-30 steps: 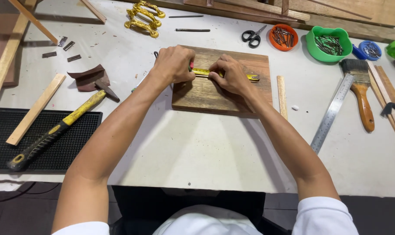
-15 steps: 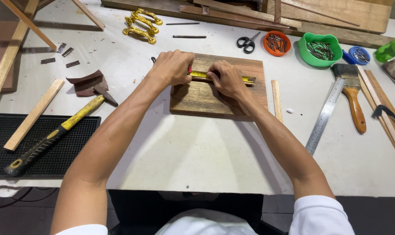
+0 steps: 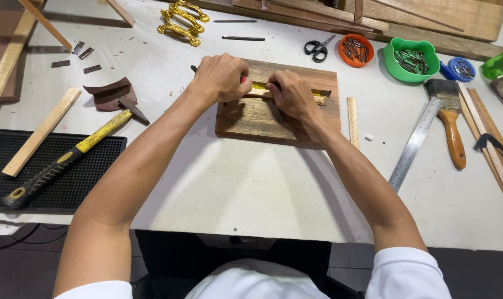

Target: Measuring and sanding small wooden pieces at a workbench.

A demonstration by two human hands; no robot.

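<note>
Both hands, left hand point(image 3: 221, 77) and right hand point(image 3: 290, 95), pinch a thin wooden strip point(image 3: 262, 91) against a yellow utility knife point(image 3: 318, 93) atop the wooden board point(image 3: 262, 119); a slip could likely nick fingers.

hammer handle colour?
Yellow with a black grip, on the hammer; head view.

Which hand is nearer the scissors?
Right. The right hand rests on the wooden board, just below-left of the scissors; the left hand lies further left across the board.
</note>
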